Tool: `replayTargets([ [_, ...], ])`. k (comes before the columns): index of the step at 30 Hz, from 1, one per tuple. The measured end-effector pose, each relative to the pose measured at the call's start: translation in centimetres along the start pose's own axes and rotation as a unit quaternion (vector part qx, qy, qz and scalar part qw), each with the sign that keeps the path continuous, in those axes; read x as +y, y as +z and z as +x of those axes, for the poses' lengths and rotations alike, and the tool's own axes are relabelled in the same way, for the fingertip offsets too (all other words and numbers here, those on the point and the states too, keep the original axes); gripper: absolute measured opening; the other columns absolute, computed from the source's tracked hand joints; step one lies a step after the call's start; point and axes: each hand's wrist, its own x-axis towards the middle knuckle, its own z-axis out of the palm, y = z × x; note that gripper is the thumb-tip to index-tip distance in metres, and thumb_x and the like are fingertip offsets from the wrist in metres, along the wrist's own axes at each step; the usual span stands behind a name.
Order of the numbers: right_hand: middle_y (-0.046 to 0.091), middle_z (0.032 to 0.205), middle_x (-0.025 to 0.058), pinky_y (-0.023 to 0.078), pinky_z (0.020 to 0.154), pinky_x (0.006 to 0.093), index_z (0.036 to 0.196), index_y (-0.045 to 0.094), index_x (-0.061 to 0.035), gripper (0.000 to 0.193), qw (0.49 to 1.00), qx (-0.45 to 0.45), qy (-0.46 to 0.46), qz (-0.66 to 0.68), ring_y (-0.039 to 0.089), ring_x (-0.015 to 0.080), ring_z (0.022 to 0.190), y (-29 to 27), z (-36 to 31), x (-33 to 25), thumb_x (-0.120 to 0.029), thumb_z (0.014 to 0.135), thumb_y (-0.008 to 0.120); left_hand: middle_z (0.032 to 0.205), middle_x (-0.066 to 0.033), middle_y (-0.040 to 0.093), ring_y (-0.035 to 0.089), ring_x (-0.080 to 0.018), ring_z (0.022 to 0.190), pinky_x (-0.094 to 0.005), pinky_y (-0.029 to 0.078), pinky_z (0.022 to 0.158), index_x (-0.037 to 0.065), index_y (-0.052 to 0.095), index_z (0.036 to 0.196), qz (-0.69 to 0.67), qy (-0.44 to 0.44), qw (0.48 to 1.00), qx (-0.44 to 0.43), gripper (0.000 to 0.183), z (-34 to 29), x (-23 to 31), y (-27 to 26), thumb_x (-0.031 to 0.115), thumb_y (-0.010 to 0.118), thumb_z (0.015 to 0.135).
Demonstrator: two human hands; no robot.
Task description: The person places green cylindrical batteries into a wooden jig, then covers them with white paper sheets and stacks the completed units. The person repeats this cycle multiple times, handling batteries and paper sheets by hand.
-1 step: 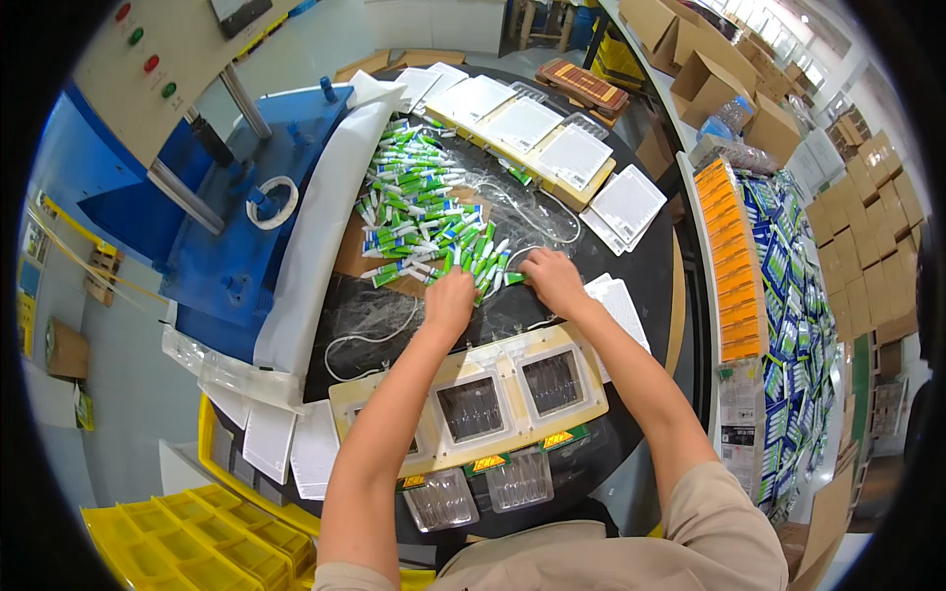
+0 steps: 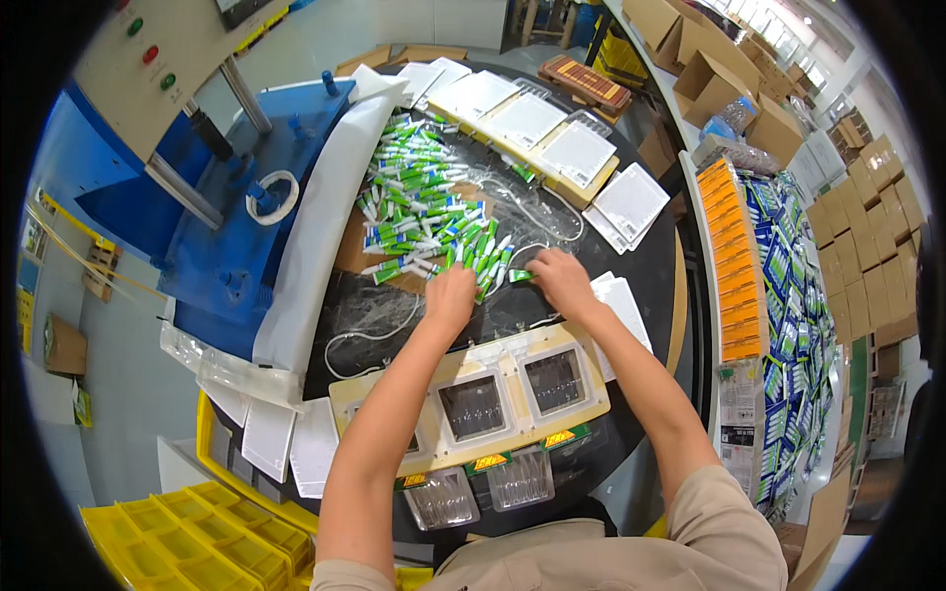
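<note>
Small green-and-white tubes (image 2: 414, 187) lie in a loose heap on the black round table (image 2: 641, 286). My left hand (image 2: 451, 298) is at the heap's near edge, fingers closed on a small tube, its grip partly hidden by the hand. Beside it on the right, my right hand (image 2: 564, 281) pinches the green end of another small tube (image 2: 520, 276). Below both hands sits a cream fixture (image 2: 463, 364) with square windows holding clear plastic blisters (image 2: 475, 406). My left forearm crosses its left part.
A second cream fixture (image 2: 498, 138) at the far side carries white cards (image 2: 527, 120). More cards (image 2: 631, 207) lie at its right. A blue press (image 2: 246, 227) stands left, yellow trays (image 2: 197, 537) lower left. A bin of blue-green packs (image 2: 788, 335) and an orange rack (image 2: 729, 261) line the right.
My right hand has shifted slightly to the right, and the small tube at its fingertips has moved with it. My left hand stays nearly in place.
</note>
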Motion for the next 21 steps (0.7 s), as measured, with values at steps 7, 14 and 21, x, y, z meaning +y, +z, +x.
replayTargets([
  [7,0.065,0.101,0.0176,0.055,0.079,0.0431,0.118,0.069,-0.0022,0.029,0.966,0.009,0.045,0.253,0.067,0.0360,0.093,-2.4,-9.3,-14.7,0.003,0.090,0.063,0.097,-0.0141,0.070,0.071,-0.0269,0.082,-0.0391,0.057,0.069,-0.001,0.070,0.102,-0.183,-0.035,0.979,0.077,0.021,-8.4,-4.9,-4.0,0.010,0.071,0.085],
  [14,0.065,0.094,0.0105,0.055,0.070,0.0312,0.109,0.068,0.0039,0.028,0.969,0.039,-0.135,0.205,0.065,0.0229,0.085,3.0,-9.4,-25.7,-0.005,0.083,0.071,0.114,-0.0104,0.073,0.072,-0.0173,0.091,-0.0278,0.058,0.079,-0.002,0.072,0.112,-0.489,-0.274,0.803,0.202,0.025,-27.9,-8.4,-8.9,-0.008,0.067,0.089],
  [21,0.060,0.091,0.0108,0.052,0.061,0.0328,0.111,0.068,0.0068,0.034,0.959,0.072,-0.225,0.159,0.061,0.0240,0.077,7.7,-8.5,-27.9,-0.003,0.079,0.069,0.105,-0.0155,0.077,0.075,-0.0245,0.093,-0.0327,0.057,0.081,0.000,0.074,0.102,-0.197,-0.139,0.894,0.378,0.023,-33.9,-4.3,-4.4,-0.004,0.081,0.080],
])
